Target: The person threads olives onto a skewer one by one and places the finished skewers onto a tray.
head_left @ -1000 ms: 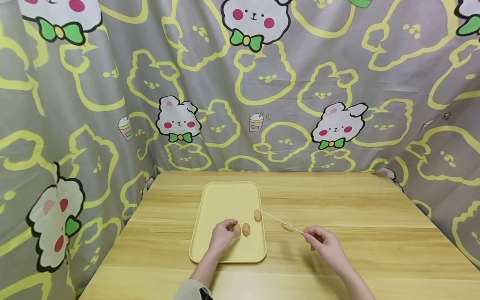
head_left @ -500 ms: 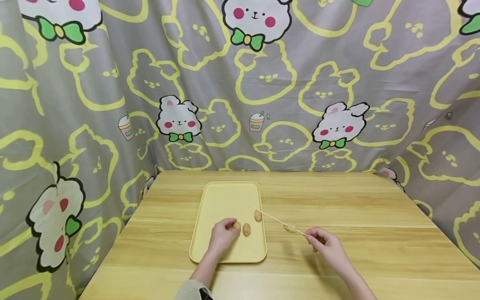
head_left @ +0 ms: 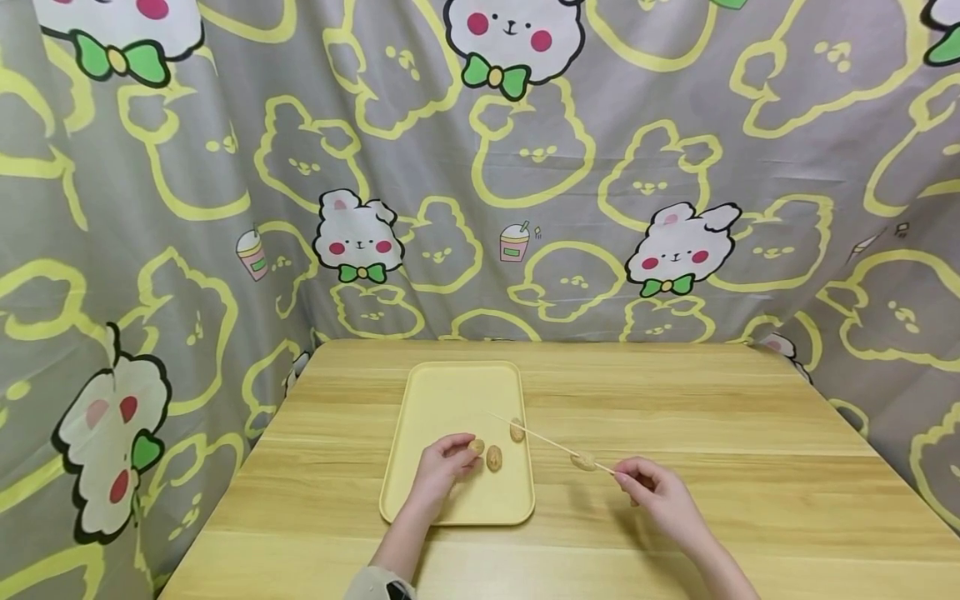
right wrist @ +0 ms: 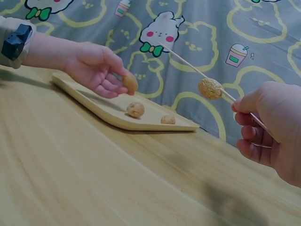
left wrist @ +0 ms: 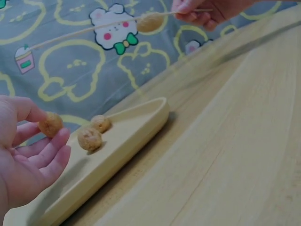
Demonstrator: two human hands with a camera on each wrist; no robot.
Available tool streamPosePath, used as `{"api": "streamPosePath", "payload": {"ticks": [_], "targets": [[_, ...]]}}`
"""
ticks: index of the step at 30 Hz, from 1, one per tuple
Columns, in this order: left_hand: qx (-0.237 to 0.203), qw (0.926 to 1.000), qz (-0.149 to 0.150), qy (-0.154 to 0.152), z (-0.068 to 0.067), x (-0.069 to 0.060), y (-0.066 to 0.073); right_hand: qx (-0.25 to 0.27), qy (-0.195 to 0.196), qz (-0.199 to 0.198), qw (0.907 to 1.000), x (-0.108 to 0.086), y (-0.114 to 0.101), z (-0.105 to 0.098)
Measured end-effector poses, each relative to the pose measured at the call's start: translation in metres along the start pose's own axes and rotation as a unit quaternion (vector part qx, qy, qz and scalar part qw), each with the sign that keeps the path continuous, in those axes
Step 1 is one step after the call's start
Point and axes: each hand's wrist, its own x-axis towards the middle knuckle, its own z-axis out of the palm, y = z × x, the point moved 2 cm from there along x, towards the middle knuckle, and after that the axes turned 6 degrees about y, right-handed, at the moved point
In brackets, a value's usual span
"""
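Observation:
My left hand (head_left: 437,477) pinches a small brown ball-like piece (left wrist: 50,125) between thumb and fingers, above the pale yellow tray (head_left: 431,508). Two similar brown pieces lie on the tray, one (head_left: 493,458) just right of the hand, another (head_left: 517,430) by the tray's right edge. To the right of the tray, my right hand (head_left: 665,497) holds a thin wooden skewer (right wrist: 189,64) near one end. One brown piece (right wrist: 209,88) is threaded on the skewer close to the fingers. The skewer's bare tip points up and left, over the tray.
A light wooden table (head_left: 720,417) carries the tray left of its middle. Behind and beside the table hangs a grey curtain (head_left: 558,158) with yellow outlines and white cartoon heads. A dark band (right wrist: 18,42) is on the left wrist.
The left hand has raised its piece slightly off the tray. The right hand has shifted a little right and down with the skewer and the threaded piece.

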Motion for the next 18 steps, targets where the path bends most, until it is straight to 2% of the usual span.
{"api": "streamPosePath", "payload": {"ticks": [6, 11, 18], "targets": [[-0.04, 0.9989, -0.011, -0.019, 0.0, -0.006, 0.005, -0.008, -0.009, -0.027, 0.9996, -0.002, 0.008, -0.001], [-0.052, 0.9977, -0.018, -0.04, -0.001, -0.009, 0.008, -0.016, -0.019, -0.022, 0.9995, -0.004, 0.011, 0.0], [-0.066, 0.9961, -0.028, -0.05, -0.001, -0.01, 0.011, -0.01, -0.044, -0.054, 0.9975, -0.007, 0.014, -0.002]]}}
